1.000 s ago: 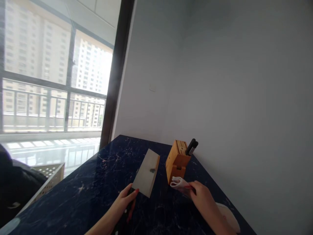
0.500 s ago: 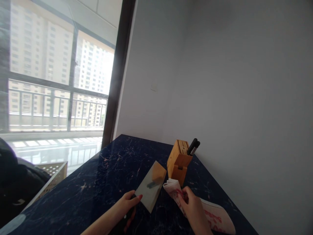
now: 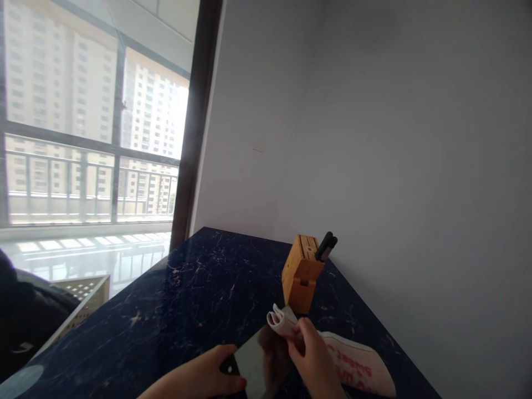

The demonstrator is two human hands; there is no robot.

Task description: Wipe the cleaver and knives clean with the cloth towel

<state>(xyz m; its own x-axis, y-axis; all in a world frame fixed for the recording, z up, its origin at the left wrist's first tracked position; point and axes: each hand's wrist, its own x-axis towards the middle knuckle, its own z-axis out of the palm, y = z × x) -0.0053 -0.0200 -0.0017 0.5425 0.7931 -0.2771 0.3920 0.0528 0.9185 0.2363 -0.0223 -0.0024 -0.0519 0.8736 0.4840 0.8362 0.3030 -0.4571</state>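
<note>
My left hand [image 3: 211, 372] is closed around the handle end of a kitchen cleaver [image 3: 253, 360], whose broad, shiny blade points away and to the right. In my right hand [image 3: 313, 357] a folded white cloth [image 3: 282, 323] is pinched, held over the blade's far end. White fabric with red lettering [image 3: 357, 368] lies beyond my right wrist; whether it is part of the same cloth I cannot tell. Just past the blade tip stands a wooden knife block [image 3: 300, 291] with black-handled tools [image 3: 326, 247] in its right side.
All this is on a dark blue marble-patterned table [image 3: 208, 277]. Its right edge runs along a grey wall [image 3: 394, 166]. To the left are a pale perforated basket [image 3: 89, 299] and a black item [image 3: 29, 316]. Large windows [image 3: 91, 138] lie beyond.
The cleaver has come nearer to me and its blade has turned. My right hand has brought the cloth left, from beside the blade to over its far end.
</note>
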